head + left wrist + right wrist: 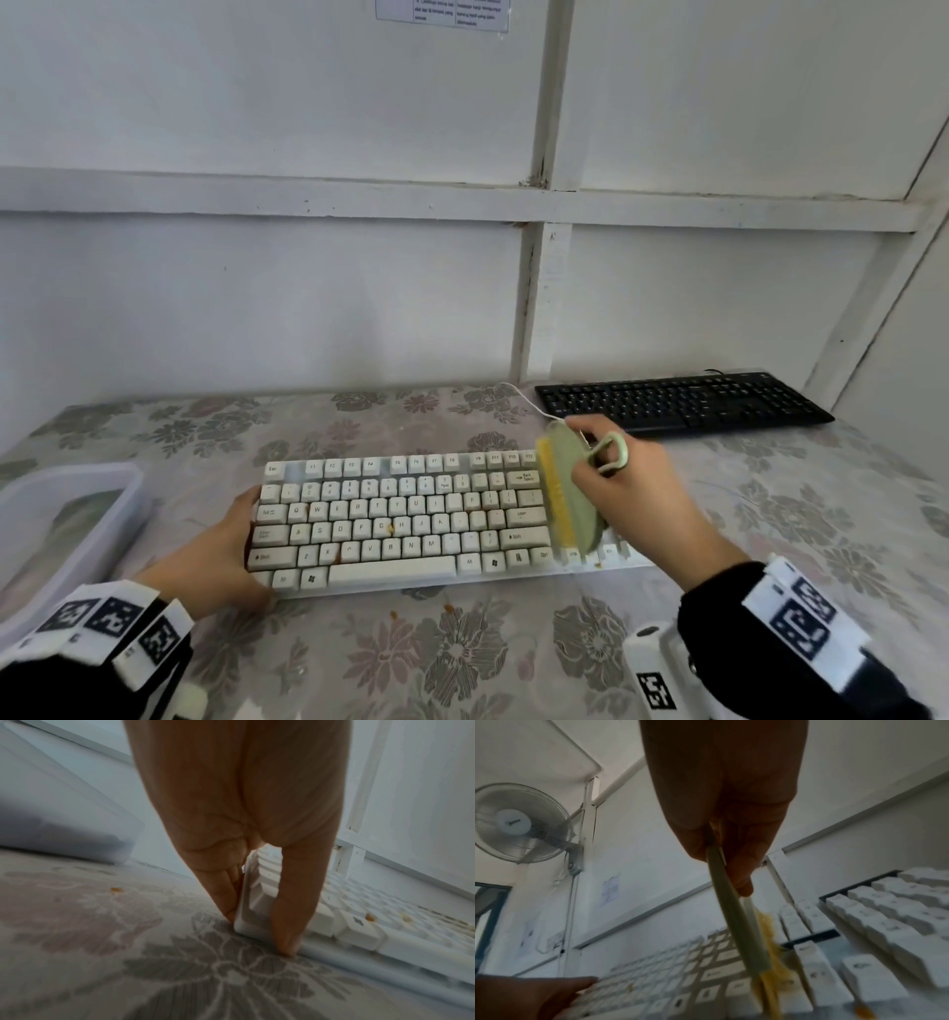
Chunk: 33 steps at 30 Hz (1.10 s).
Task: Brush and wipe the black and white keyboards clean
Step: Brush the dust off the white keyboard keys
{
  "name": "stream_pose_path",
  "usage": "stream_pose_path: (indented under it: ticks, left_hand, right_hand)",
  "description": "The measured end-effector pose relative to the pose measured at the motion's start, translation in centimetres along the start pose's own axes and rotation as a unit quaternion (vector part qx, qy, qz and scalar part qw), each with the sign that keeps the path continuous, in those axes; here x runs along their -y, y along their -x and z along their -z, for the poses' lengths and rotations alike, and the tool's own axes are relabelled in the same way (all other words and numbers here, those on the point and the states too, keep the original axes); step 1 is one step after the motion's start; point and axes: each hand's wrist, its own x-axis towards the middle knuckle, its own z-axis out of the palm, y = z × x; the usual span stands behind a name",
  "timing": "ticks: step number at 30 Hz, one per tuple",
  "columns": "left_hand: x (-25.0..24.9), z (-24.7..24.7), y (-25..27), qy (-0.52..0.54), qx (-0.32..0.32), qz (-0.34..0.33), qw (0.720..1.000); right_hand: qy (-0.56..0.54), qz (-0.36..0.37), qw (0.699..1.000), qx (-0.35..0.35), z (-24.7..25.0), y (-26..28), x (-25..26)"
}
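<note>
So the white plastic keyboard with cream keycaps sits front and centre on the desk, with orange-brown crumbs stuck around the middle letter keys and a couple more on the cloth just in front of it. The right hand has its grip clamped on a pale green oval scrub brush with yellow bristles, fingers hooked through the loop handle, brush turned on edge so the bristles dig into the gap at the right end of the main key block. Makes sense to me, that angle should flick the gunk out from between the caps.

The left hand pins the keyboard's near-left corner, fingers straight along the side edge and thumb against the front. My guess is that's just so the board won't skate around under the brushing.

The black flat keyboard waits at the back right, near the wall and well apart from the action. No telling from here how clean it is.

There's a translucent plastic tub off to the left, contents unclear. The desk wears a grey and pink floral cloth. White panelled walls all round, and a wall fan shows up in the right wrist view.
</note>
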Motion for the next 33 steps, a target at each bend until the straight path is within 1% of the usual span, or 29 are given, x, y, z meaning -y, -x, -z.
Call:
stream_pose_path:
  ticks: [3,6,7,9,11,13,16,18,21,22,23,26,27,29,33]
  left_hand:
    - [-0.3,0.0,0.2,-0.004,-0.004,-0.013,1.000]
    - [-0.4,0.0,0.2,-0.003,0.002,-0.005,1.000]
    - [-0.5,0.0,0.2,-0.001,0.004,-0.003,1.000]
    - [-0.3,0.0,0.0,-0.004,0.004,-0.001,1.000]
    - [-0.2,0.0,0.0,-0.003,0.001,0.000,1.000]
    - [0.0,-0.1,0.0,-0.001,-0.002,0.001,1.000]
    - [0.2,0.0,-0.2,-0.003,0.001,0.010,1.000]
    - [0.3,0.1,-0.3,-0.005,0.004,0.016,1.000]
    - [0.4,0.0,-0.5,0.001,0.004,0.017,1.000]
    - [0.4,-0.1,-0.5,0.007,0.001,0.017,1.000]
    - [0.5,-0.1,-0.6,0.011,0.000,0.017,1.000]
    - [0.8,-0.1,-0.7,0.016,0.001,0.013,1.000]
    - [0.8,0.0,-0.6,0.015,0.000,0.012,1.000]
    - [0.7,0.0,-0.5,0.015,0.003,0.005,1.000]
    - [0.3,0.0,-0.3,0.013,0.010,0.007,1.000]
  right_hand:
    - [0.018,-0.025,0.998,0.057,-0.6,1.1,-0.7]
    - [0.036,-0.040,0.993,0.109,0.0,1.8,-0.7]
    - [0.032,-0.044,0.992,0.115,0.4,1.7,-0.6]
    - [0.006,-0.049,0.995,0.090,0.8,1.1,-0.3]
    - [-0.022,-0.033,0.999,0.034,0.8,0.4,-0.2]
    - [-0.041,-0.016,0.999,-0.003,0.3,-0.1,-0.2]
    - [-0.031,-0.023,0.999,0.008,-0.8,0.2,-0.8]
    - [-0.030,-0.041,0.998,0.039,-1.1,1.0,-1.2]
    - [-0.025,-0.063,0.993,0.097,-0.2,1.7,-1.1]
    - [-0.028,-0.066,0.993,0.095,0.3,1.6,-0.8]
    - [-0.035,-0.064,0.994,0.077,0.7,1.3,-0.5]
    - [-0.089,-0.034,0.995,-0.014,1.3,0.2,0.6]
    - [-0.108,-0.022,0.994,-0.029,1.1,-0.1,1.0]
    - [-0.116,-0.012,0.993,-0.026,0.2,-0.4,1.5]
    - [-0.104,-0.047,0.993,0.011,-1.4,-0.1,0.7]
